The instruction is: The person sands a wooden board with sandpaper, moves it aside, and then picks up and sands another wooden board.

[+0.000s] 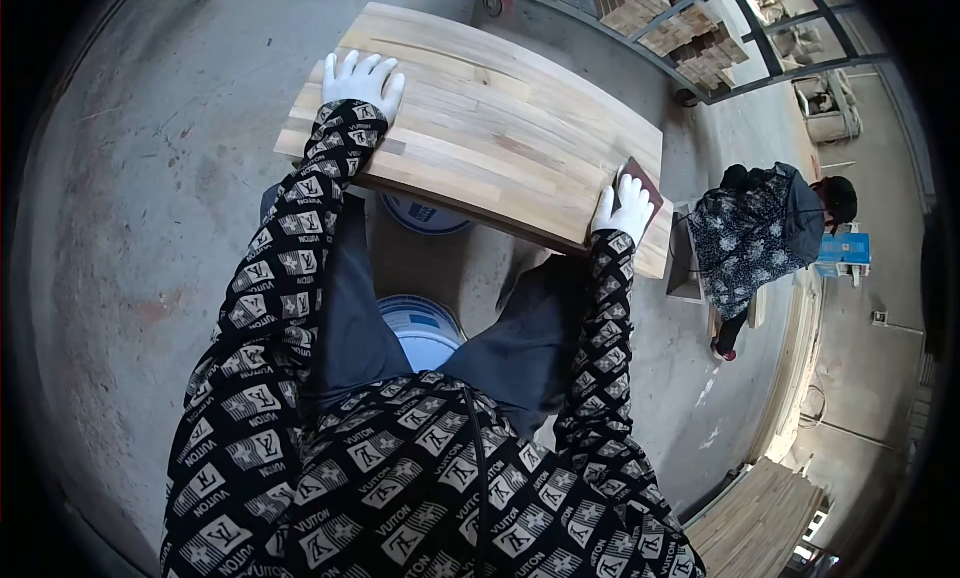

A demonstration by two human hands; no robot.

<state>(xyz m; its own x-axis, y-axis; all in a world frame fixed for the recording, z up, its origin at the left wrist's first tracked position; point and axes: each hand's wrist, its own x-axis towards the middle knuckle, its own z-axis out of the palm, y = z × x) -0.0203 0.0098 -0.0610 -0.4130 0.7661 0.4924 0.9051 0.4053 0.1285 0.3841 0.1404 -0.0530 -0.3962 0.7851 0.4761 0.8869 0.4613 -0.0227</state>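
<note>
A pale wooden panel made of glued strips lies in front of me, above my knees. My left hand, in a white glove, rests flat on its left end with the fingers spread. Near the panel's right end, my right hand, gloved too, holds a reddish-brown sheet of sandpaper against the wood. Part of the sheet is hidden beneath my fingers. Under the panel's near edge a bucket shows in part.
A white-lidded bucket stands between my legs. To the right, a person in a patterned top bends over. A metal rack with stacked wood pieces stands at the top right. Long boards lie at the lower right.
</note>
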